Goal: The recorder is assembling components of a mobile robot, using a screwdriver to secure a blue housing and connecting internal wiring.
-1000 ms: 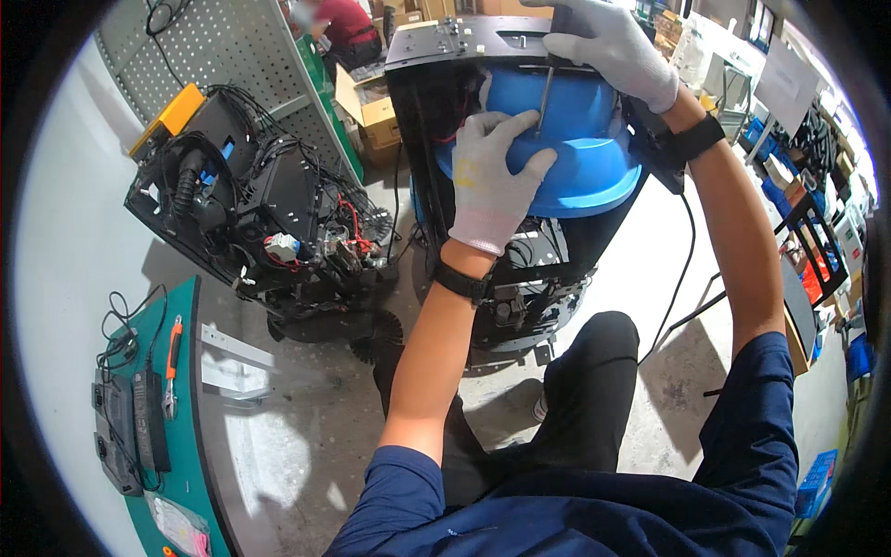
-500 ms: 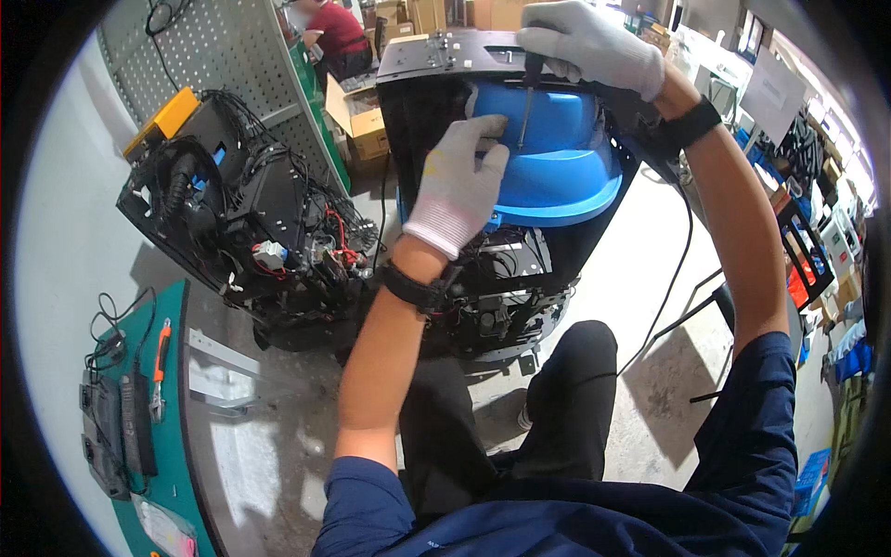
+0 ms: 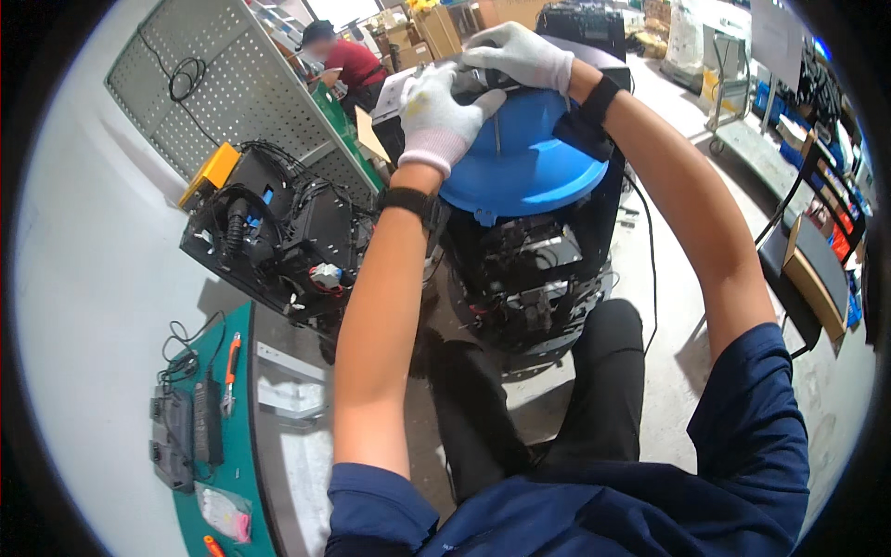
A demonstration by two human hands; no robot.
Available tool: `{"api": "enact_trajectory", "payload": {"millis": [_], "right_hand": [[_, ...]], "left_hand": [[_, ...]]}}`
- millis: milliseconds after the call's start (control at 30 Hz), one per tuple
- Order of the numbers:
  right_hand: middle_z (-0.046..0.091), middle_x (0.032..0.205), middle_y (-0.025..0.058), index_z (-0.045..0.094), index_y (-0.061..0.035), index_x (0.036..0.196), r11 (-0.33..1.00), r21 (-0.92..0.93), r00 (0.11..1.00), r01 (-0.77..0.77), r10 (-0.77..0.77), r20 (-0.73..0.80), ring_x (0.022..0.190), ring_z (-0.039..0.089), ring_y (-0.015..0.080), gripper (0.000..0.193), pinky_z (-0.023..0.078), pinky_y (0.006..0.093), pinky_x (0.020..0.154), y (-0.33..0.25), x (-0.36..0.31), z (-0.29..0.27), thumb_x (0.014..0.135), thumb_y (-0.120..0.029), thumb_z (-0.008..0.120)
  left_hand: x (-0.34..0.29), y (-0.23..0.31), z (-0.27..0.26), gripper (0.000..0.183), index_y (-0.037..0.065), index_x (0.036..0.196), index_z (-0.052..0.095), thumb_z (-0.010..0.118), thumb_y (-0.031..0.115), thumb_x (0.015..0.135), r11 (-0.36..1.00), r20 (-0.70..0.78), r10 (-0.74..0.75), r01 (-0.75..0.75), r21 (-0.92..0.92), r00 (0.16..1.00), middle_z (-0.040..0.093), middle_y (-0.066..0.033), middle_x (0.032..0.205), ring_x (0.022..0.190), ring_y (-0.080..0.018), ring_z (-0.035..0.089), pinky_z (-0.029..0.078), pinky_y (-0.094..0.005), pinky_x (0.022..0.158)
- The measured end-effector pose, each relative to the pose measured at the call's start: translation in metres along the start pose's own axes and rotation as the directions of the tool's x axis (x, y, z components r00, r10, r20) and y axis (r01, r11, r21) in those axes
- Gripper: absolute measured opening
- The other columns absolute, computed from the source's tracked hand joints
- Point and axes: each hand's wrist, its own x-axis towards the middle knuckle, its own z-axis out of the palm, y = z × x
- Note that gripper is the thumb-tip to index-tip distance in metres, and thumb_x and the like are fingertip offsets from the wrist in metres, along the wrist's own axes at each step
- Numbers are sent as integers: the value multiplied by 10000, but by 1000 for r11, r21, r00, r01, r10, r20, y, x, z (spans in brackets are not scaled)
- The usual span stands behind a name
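Observation:
A black machine housing (image 3: 608,190) stands before me with a rounded blue plastic part (image 3: 534,172) set in its upper front. My gloved right hand (image 3: 524,58) is closed at the top edge around a screwdriver (image 3: 497,135), whose thin shaft points down across the blue part; its handle is mostly hidden by the gloves. Close beside it, my gloved left hand (image 3: 441,116) rests at the top left edge of the housing. Its thumb stretches away from the fingers toward the screwdriver, and I make out nothing in its grasp.
Left of the housing sits a second opened machine (image 3: 311,223) full of wiring. A green-topped table (image 3: 243,446) holds an orange-handled tool (image 3: 231,371) and a black power adapter (image 3: 207,422). A chair (image 3: 789,269) stands right, a trolley (image 3: 761,153) behind it. Another person (image 3: 353,60) works behind a perforated panel (image 3: 223,93).
My left hand has risen from the blue part to the housing's top edge. The right hand, still with the screwdriver, is now closer to it. The whole view has shifted.

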Motion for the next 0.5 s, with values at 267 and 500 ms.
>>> {"api": "enact_trajectory", "payload": {"millis": [267, 500], "right_hand": [[732, 913, 131, 755, -4, 1097, 997, -18, 995, -76, 75, -61, 782, 680, 187, 615, 570, 339, 731, 15, 22, 31, 958, -591, 638], [742, 1020, 97, 727, -3, 1156, 810, -46, 808, 585, -587, -54, 946, 668, 161, 373, 544, 325, 854, 11, 16, 3, 999, -329, 638]], "left_hand": [[10, -2, 7, 491, 9, 1015, 777, 898, 407, 753, 969, 153, -165, 189, -160, 974, 789, -113, 932, 848, -213, 759, 575, -346, 825], [9, -16, 6, 527, -2, 1045, 762, 880, 436, 776, 996, 124, -50, 60, -74, 991, 778, -147, 975, 898, -252, 750, 574, -358, 833]]}}
